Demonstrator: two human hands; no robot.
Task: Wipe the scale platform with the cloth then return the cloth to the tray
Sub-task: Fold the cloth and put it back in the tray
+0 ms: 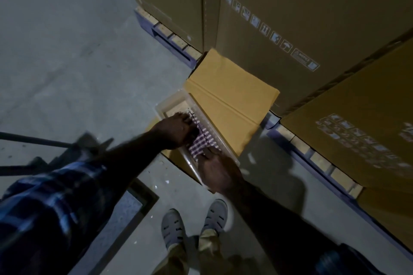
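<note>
Checked cloth (202,139): red-and-white check, lying crumpled inside the clear plastic tray (170,101), toward its near right end. The tray's far left end shows a bare bottom.

Clear plastic tray: shallow, oblong, set on a flattened cardboard sheet (230,94) on the grey concrete floor (67,51), its long side running from far left to near right.

Left hand (180,129): reaches in from the left, fingers curled down onto the far edge of the cloth; it appears to be gripping the fabric, though the fingertips are hidden and blurred.

Right hand (218,172): comes in from the near right, back of the hand up, fingers bent over the near end of the cloth at the tray's rim; whether they pinch it or only press on it cannot be told.

Plaid sleeve (44,203): blue, on the left arm, near left.

Large cardboard cartons (290,6): stacked on wooden pallets (172,38), far and right, with printed handling symbols.

Grey clogs (194,223): two, near centre, toes toward the tray.

Dark metal frame (138,205): low on the floor, near left, partly blurred; what it belongs to cannot be told.
</note>
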